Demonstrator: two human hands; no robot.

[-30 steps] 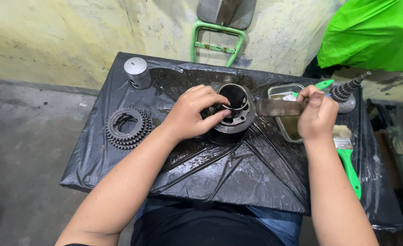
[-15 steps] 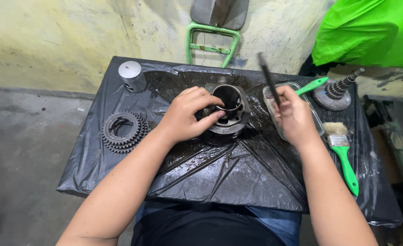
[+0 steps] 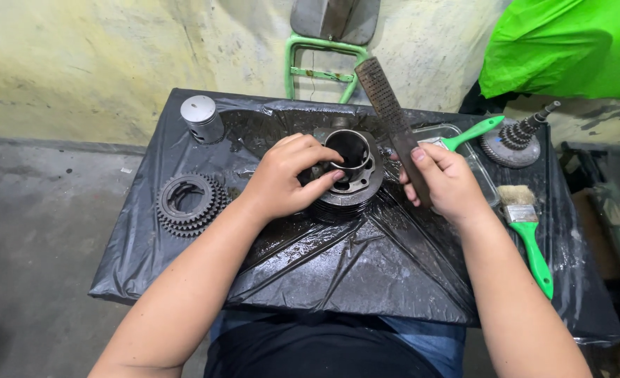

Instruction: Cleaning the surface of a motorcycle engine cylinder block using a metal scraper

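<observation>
Upright in the right hand (image 3: 444, 183) is a flat metal file (image 3: 392, 122), its long axis running from the closed fist up and slightly left toward the far wall; the lower end is hidden inside the grip. Just left of it, the left hand (image 3: 287, 178) is wrapped over the rim of a dark finned engine cylinder (image 3: 348, 175), fingertips curled at the bore, which opens upward. The cylinder's near-left side is covered by that hand. It sits at the middle of a table draped in black plastic sheet (image 3: 352, 266). Farther left lie a stack of gears (image 3: 187, 203) and, at the far corner, a silver piston (image 3: 201, 119). To the right are a green-handled brush (image 3: 530, 234), a clear tray (image 3: 474, 157) partly behind the right hand, and a stepped gear shaft (image 3: 516, 140).
</observation>
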